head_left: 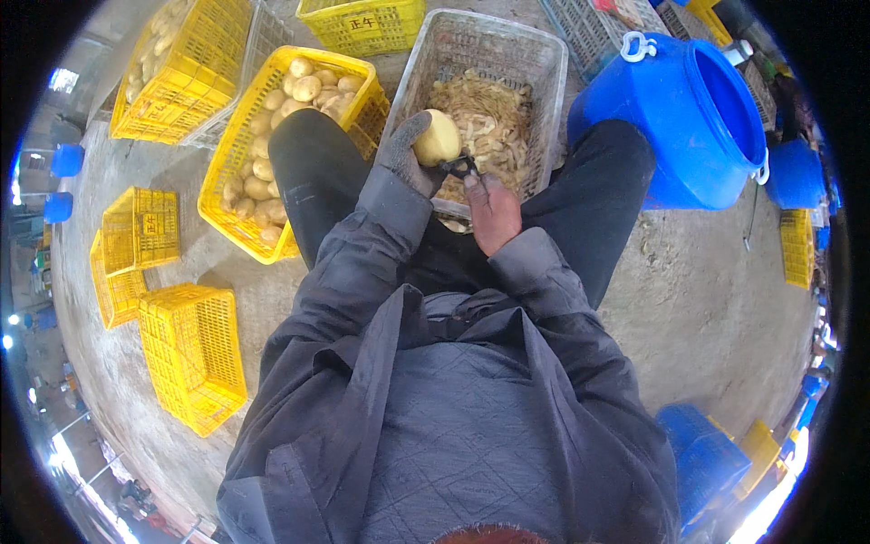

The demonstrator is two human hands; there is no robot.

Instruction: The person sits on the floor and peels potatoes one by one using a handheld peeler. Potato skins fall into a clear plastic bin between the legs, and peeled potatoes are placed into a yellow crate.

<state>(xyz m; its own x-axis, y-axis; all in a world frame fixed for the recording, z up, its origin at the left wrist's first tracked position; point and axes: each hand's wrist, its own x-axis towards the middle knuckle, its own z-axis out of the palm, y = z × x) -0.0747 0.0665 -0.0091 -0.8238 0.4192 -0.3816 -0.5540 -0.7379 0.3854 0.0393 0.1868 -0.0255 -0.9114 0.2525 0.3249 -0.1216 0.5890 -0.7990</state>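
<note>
Potato [439, 138] sits gripped in my gloved left hand [406, 152] over the grey peel crate [535, 109]; my bare right hand [492, 210], just below-right, clenches a dark peeler [461, 167] touching its lower edge.

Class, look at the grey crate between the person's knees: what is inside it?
The grey crate holds a heap of potato peelings. Its near end is hidden behind the potato and hands.
</note>
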